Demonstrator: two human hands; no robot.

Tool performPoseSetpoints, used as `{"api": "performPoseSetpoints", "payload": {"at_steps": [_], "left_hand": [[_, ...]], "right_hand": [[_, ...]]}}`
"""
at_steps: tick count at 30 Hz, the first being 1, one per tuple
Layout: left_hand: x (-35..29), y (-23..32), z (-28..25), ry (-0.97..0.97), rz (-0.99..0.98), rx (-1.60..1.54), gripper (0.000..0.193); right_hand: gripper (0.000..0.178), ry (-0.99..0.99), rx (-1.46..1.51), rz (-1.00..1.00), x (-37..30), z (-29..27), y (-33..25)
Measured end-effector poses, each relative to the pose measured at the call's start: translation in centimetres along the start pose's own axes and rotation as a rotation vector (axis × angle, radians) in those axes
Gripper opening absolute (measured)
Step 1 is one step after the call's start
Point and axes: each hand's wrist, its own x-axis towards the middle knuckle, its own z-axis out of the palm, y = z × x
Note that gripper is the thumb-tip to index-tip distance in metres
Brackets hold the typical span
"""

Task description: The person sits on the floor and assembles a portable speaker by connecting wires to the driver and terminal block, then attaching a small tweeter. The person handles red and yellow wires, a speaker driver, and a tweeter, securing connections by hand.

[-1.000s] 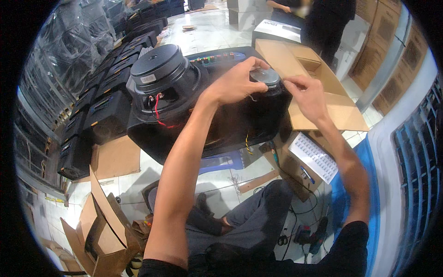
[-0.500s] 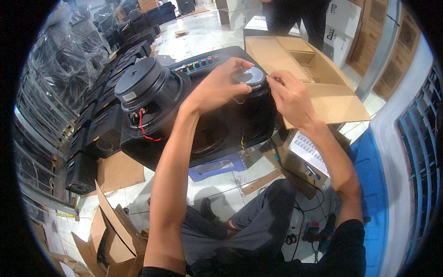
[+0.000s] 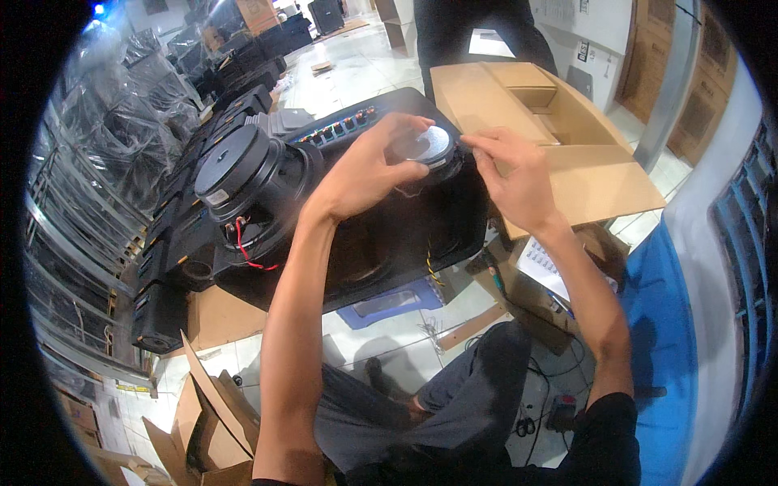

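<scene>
My left hand [image 3: 361, 172] curls its thumb and fingers around a small round speaker driver [image 3: 435, 144] with a silvery disc on top. My right hand [image 3: 519, 174] is just right of that driver, thumb and fingertips pinched together; whatever they hold is too small to make out. Below both hands lies a large black speaker cabinet [image 3: 348, 271]. On its left part rests a big woofer [image 3: 235, 166], magnet side up, with a red wire [image 3: 245, 249] at its side. A yellow-and-black wire [image 3: 432, 263] hangs at the cabinet's near edge.
An open cardboard box [image 3: 596, 178] stands at the right, with a person [image 3: 486, 24] in dark clothes behind it. Black speakers [image 3: 166, 304] line the left. Torn cardboard [image 3: 203, 413] lies at lower left. A printed sheet [image 3: 541, 263], cables and a blue plastic surface [image 3: 660, 324] are at the right.
My right fingertips have come slightly away from the driver's edge, while my left hand keeps its grip. The view has shifted a little. The person behind the box has moved left.
</scene>
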Motion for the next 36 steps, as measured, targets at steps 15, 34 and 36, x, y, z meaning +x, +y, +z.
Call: {"api": "performPoseSetpoints", "payload": {"at_steps": [15, 34, 36], "left_hand": [[-0.1, 0.0, 0.3, 0.014, -0.019, -0.095, 0.051], [-0.1, -0.3, 0.3, 0.008, 0.024, -0.049, 0.048], [0.0, -0.2, 0.3, 0.018, 0.023, -0.006, 0.048]], "right_hand": [[0.019, -0.394, 0.348, 0.176, 4.3, -1.6, 3.2], [0.012, -0.651, 0.047, -0.241, 8.2, -2.7, 3.4], [0.011, -0.700, 0.008, -0.283, 8.6, -3.0, 3.1]]}}
